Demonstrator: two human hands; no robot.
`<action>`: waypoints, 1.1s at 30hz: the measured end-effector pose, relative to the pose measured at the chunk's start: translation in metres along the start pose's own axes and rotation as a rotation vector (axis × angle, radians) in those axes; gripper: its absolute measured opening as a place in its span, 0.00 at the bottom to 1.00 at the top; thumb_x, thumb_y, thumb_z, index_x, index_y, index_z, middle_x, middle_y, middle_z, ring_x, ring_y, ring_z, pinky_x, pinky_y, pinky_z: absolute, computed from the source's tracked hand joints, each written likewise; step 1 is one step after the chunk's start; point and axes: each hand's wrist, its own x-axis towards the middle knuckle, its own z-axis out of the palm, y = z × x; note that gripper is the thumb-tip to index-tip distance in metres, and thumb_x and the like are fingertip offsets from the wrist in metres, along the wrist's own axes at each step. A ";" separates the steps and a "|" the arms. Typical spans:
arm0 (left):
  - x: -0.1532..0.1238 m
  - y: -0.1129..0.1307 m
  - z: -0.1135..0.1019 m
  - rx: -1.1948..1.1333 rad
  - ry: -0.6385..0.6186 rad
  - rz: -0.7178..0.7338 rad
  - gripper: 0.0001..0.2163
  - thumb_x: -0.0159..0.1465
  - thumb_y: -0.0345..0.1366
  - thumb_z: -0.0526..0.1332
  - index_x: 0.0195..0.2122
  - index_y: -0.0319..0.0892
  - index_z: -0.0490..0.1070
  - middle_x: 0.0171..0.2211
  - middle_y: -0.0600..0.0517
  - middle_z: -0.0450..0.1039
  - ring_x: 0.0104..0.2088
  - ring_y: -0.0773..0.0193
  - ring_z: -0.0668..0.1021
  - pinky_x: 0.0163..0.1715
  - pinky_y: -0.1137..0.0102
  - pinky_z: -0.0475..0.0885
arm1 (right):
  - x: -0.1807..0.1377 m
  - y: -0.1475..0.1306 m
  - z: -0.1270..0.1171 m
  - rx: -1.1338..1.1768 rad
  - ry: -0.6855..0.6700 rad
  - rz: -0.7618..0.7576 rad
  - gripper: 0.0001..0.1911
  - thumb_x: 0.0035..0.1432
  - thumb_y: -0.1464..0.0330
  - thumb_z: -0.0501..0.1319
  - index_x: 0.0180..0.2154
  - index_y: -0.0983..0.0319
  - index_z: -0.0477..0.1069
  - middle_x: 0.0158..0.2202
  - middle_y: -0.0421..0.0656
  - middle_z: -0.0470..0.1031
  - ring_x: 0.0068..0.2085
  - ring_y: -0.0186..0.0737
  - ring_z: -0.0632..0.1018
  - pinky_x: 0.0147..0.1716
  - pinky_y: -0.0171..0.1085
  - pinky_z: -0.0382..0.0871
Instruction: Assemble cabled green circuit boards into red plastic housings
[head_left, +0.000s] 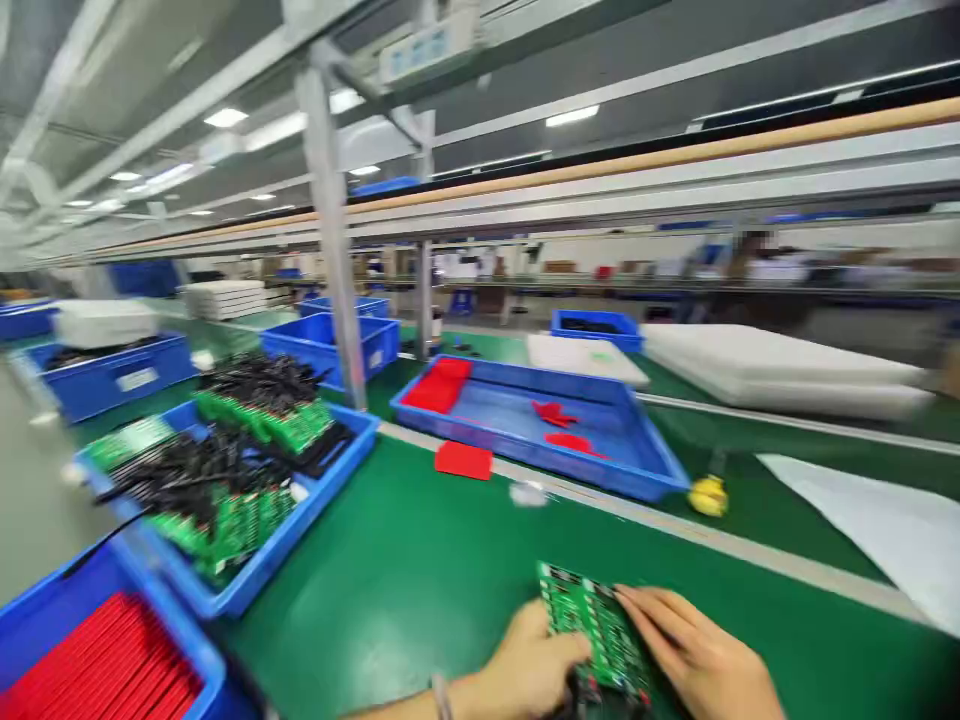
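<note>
A green circuit board point(592, 620) with small dark components is held tilted above the green work surface, at the lower right of the view. My left hand point(536, 660) grips its left edge, the thumb lying over the face of the board. At the board's right edge, the fingertips of my right hand point(694, 650) are pinched together against its upper right part. Whether they hold a small part there is hidden. Black leads or connectors point(600, 695) show at the board's lower end, cut off by the frame.
On the left, a blue bin point(300, 510) holds green boards with black cables; another blue bin point(214, 690) holds red strips. Ahead, a blue tray point(487, 400) contains red pieces. A red piece point(463, 460), a yellow object point(707, 495) and white foam sheets point(780, 370) lie around it.
</note>
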 end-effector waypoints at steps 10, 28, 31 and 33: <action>0.010 -0.008 -0.021 0.243 0.026 -0.022 0.24 0.49 0.49 0.65 0.40 0.37 0.66 0.25 0.54 0.66 0.24 0.68 0.69 0.14 0.75 0.64 | 0.011 -0.027 -0.004 0.112 -0.073 0.241 0.15 0.64 0.65 0.51 0.34 0.58 0.76 0.32 0.42 0.76 0.32 0.38 0.76 0.33 0.36 0.68; 0.011 -0.005 -0.027 0.453 0.039 0.133 0.23 0.51 0.52 0.63 0.40 0.39 0.72 0.26 0.50 0.71 0.27 0.62 0.72 0.23 0.72 0.68 | 0.025 -0.029 -0.005 0.353 -0.104 0.512 0.14 0.58 0.62 0.50 0.26 0.61 0.67 0.26 0.42 0.72 0.28 0.40 0.71 0.29 0.38 0.63; 0.016 0.002 -0.030 0.474 0.109 0.162 0.25 0.53 0.53 0.61 0.43 0.39 0.70 0.29 0.50 0.69 0.24 0.65 0.70 0.16 0.74 0.65 | 0.037 -0.032 -0.007 0.359 -0.177 0.447 0.14 0.60 0.62 0.49 0.25 0.60 0.64 0.23 0.40 0.69 0.26 0.38 0.70 0.27 0.36 0.63; 0.021 0.010 -0.035 0.444 0.160 0.187 0.25 0.54 0.53 0.60 0.44 0.38 0.68 0.30 0.51 0.68 0.23 0.67 0.69 0.15 0.75 0.64 | 0.054 -0.030 -0.005 0.362 -0.231 0.408 0.15 0.61 0.63 0.48 0.26 0.60 0.64 0.22 0.38 0.68 0.25 0.36 0.69 0.25 0.34 0.63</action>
